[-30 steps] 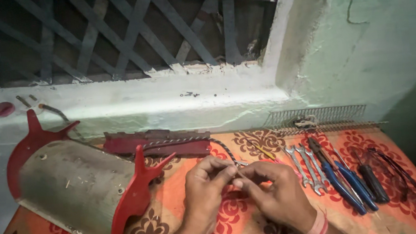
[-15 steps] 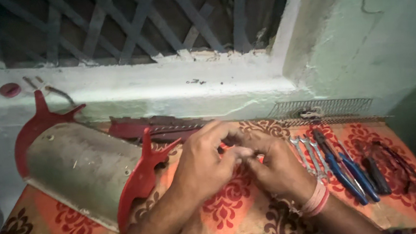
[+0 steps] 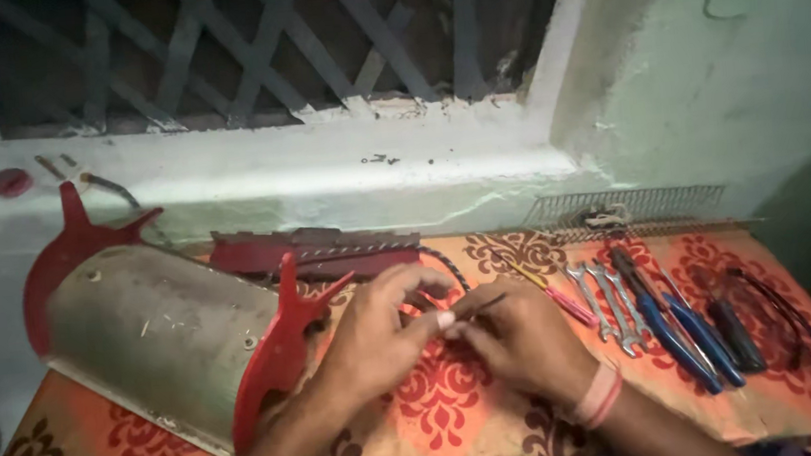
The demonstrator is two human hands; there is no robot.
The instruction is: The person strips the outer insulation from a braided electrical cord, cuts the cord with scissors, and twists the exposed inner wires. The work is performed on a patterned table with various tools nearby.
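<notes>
My left hand and my right hand meet at the middle of an orange patterned cloth. Together their fingertips pinch a thin dark rod or wire that sticks out to the right of my left thumb. A dark cord curves away from behind my left hand toward a red flat part near the wall. Just left of my left hand lies a curved grey metal cover with red end brackets.
To the right lie a pink-handled screwdriver, two spanners, blue-handled pliers and dark tools. A wire mesh strip rests against the wall. A small red cap sits on the window ledge below a lattice grille.
My hands have shifted slightly right and lower on the cloth while still pinching the thin piece. The camera has tilted, so the view moved a little.
</notes>
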